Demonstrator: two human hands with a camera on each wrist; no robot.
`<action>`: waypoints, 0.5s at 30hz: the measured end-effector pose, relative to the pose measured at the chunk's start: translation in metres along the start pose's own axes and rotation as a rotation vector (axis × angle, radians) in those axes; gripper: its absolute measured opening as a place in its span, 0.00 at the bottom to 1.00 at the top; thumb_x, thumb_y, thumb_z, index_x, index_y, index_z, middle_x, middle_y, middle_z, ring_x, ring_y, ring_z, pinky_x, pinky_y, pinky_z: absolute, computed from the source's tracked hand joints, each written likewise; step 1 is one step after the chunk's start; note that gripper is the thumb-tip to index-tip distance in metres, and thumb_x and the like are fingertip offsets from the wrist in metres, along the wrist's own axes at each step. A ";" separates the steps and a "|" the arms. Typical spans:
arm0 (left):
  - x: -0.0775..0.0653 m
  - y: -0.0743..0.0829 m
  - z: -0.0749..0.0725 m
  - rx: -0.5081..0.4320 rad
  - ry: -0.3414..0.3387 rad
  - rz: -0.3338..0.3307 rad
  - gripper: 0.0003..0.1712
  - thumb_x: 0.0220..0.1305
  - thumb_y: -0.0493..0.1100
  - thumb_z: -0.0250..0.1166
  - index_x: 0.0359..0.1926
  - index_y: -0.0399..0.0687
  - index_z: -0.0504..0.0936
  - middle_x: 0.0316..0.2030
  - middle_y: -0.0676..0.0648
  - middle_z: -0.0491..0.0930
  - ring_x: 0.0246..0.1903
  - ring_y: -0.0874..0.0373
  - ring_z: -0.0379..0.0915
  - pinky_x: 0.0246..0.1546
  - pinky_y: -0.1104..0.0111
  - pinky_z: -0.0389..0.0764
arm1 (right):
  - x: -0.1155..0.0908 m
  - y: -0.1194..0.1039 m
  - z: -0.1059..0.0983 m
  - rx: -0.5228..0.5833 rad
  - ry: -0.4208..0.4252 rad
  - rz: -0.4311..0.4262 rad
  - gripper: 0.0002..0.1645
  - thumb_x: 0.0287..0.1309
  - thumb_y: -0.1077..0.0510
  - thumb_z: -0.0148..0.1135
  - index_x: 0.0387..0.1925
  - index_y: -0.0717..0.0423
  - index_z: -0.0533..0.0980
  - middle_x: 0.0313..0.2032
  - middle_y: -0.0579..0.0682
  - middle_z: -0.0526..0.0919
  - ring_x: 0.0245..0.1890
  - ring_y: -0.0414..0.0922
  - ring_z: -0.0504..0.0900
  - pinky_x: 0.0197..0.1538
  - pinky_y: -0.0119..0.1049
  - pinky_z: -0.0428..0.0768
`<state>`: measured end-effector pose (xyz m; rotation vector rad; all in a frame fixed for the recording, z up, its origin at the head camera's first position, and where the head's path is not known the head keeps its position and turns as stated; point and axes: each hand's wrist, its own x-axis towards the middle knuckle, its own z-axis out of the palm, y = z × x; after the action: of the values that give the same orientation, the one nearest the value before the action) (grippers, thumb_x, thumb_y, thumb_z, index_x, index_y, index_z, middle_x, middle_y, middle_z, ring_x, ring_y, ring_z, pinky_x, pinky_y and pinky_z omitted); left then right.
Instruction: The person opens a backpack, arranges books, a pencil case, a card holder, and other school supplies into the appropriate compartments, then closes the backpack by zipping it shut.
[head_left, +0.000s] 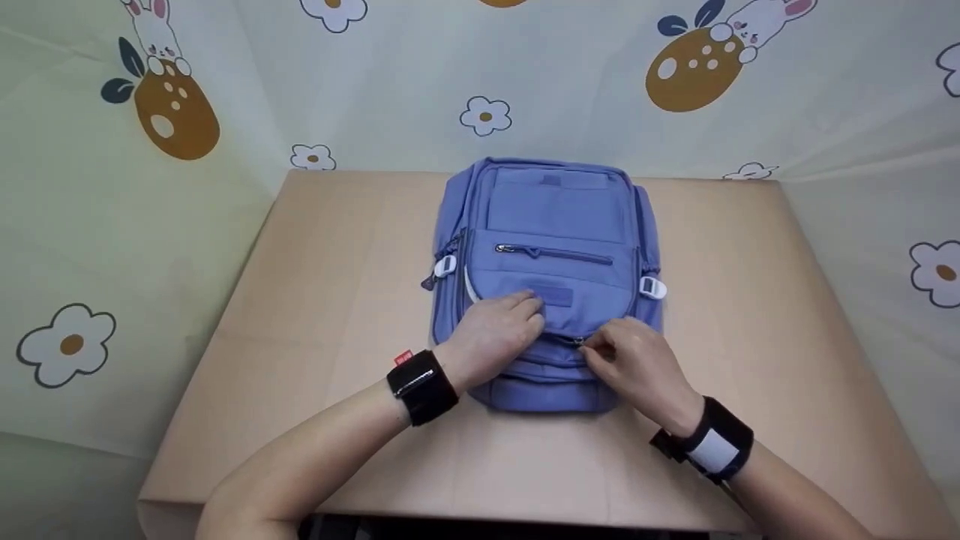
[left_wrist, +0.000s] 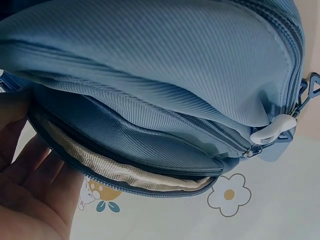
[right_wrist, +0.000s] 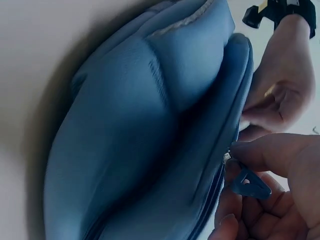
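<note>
A blue backpack (head_left: 559, 210) lies front side up on the table, its top pointing away from me. My left hand (head_left: 495, 334) grips the upper edge of the lower front pocket, thumb on one side and fingers on the other in the left wrist view. That pocket gapes along its zipper, showing a cream lining (left_wrist: 125, 172). At the pocket's right end, my right hand (head_left: 645, 367) pinches the zipper slider between thumb and forefinger. From the slider hangs a blue triangular zipper pull (right_wrist: 250, 186), against the curled fingers in the right wrist view.
Brown board-like covering (head_left: 360, 285) spreads over the table around the backpack. White side buckles (head_left: 653, 288) stick out at both sides of it. A second zipper (head_left: 559, 255) crosses its front higher up. Printed fabric (head_left: 405, 82) with flowers and rabbits walls the back and sides.
</note>
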<state>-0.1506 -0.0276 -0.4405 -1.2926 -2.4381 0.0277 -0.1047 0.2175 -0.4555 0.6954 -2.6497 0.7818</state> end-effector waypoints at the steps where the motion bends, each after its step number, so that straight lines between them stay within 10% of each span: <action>1: 0.000 0.000 0.000 -0.003 0.000 0.002 0.09 0.65 0.31 0.63 0.43 0.44 0.85 0.55 0.43 0.83 0.58 0.48 0.79 0.56 0.60 0.80 | 0.001 -0.001 0.001 0.001 -0.001 -0.003 0.05 0.54 0.63 0.74 0.30 0.51 0.84 0.27 0.41 0.82 0.31 0.41 0.77 0.36 0.38 0.76; 15: -0.017 -0.024 -0.005 -0.024 0.133 0.062 0.04 0.66 0.33 0.60 0.38 0.41 0.82 0.53 0.42 0.84 0.55 0.48 0.80 0.57 0.61 0.80 | 0.003 0.002 0.000 0.001 0.006 -0.004 0.08 0.55 0.63 0.76 0.28 0.50 0.83 0.26 0.40 0.79 0.30 0.40 0.76 0.34 0.38 0.75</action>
<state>-0.1594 -0.0556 -0.4367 -1.3355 -2.2934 -0.0696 -0.1080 0.2178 -0.4550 0.6973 -2.6414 0.7833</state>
